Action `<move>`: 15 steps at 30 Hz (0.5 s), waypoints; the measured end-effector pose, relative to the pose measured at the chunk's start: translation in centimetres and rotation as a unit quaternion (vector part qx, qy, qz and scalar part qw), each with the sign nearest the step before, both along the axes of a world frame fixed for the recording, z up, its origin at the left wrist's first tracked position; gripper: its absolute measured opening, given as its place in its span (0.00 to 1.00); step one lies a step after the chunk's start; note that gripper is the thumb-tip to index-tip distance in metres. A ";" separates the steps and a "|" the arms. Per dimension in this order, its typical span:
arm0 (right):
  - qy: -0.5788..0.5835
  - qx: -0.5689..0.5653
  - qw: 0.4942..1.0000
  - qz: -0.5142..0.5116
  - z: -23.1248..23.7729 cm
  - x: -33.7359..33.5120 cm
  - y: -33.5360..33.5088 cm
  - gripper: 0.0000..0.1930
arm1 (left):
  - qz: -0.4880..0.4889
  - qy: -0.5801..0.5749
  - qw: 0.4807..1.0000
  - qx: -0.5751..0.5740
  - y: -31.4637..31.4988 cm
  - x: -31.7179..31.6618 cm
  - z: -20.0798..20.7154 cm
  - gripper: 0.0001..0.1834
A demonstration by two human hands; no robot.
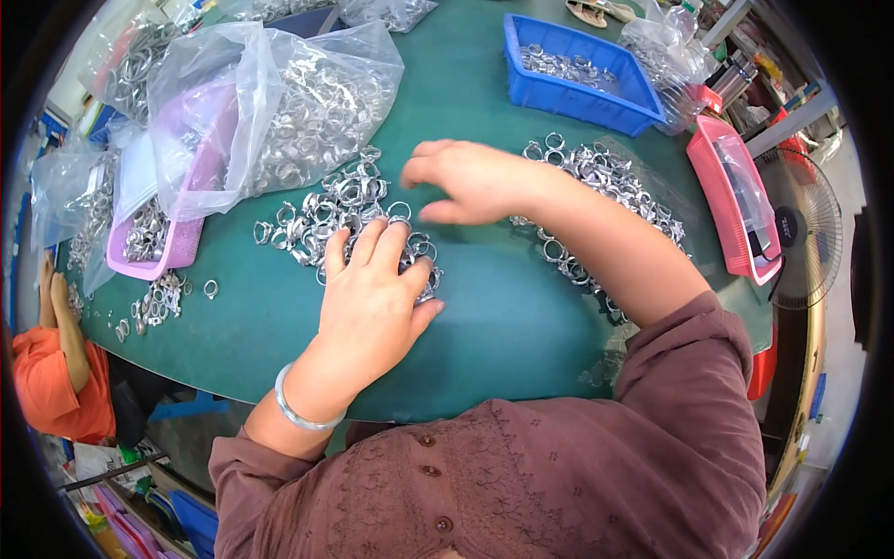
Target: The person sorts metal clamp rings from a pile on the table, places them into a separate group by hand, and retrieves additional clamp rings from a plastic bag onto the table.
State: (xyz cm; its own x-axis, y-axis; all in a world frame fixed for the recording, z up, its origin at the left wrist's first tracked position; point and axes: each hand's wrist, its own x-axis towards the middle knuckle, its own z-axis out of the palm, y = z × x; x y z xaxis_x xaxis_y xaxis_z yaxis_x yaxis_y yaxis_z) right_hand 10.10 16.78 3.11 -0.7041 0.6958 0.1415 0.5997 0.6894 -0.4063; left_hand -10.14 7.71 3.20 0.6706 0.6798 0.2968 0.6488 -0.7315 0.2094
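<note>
A pile of silver metal rings (317, 219) lies on the green tabletop in front of me. My left hand (372, 293) rests on its near side, fingers spread over the rings and thumb apart. Just beyond it, my right hand (470, 182) hovers at the pile's right edge. Its fingers are bent, the thumb stands away from them, and nothing shows between; the hand is slightly blurred. Under and beside my right forearm spreads a second heap of rings (605, 182). A clear plastic bag (326, 102) full of rings touches the far side of the first pile.
At the left stands a purple basket (186, 252) holding rings, with loose rings (160, 298) near it. A blue tray (587, 107) with rings sits at the far right. Further right are a pink basket (731, 200) and a fan (801, 228). Another person (60, 382) works at the left.
</note>
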 end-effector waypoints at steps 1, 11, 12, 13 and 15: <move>0.062 0.001 0.998 0.018 -1.2 -0.4 0.3 0.14 | -0.001 0.002 1.000 0.000 0.0 0.1 0.1 0.21; -0.016 -0.075 0.997 -0.002 -1.7 -0.8 1.2 0.09 | 0.012 0.006 1.000 -0.005 -0.1 0.0 0.3 0.20; 0.014 -0.106 0.994 -0.015 -1.4 -0.5 1.1 0.10 | 0.011 0.004 1.000 -0.009 -0.1 -0.1 0.3 0.20; 0.044 -0.137 0.989 -0.027 -1.2 -0.3 1.0 0.11 | 0.013 0.003 1.000 -0.008 -0.1 -0.1 0.3 0.20; 0.102 -0.149 0.984 -0.010 -1.6 -0.6 0.8 0.14 | 0.015 0.005 1.000 -0.008 -0.1 -0.1 0.2 0.20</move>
State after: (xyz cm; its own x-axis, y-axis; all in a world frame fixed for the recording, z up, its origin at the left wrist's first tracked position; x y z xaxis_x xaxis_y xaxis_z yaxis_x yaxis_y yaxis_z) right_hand 9.53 17.59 1.51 -0.6687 0.7406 0.0660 0.4969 0.5112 -0.7013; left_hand -10.21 7.62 3.44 0.6534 0.7039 0.2787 0.6718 -0.7088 0.2151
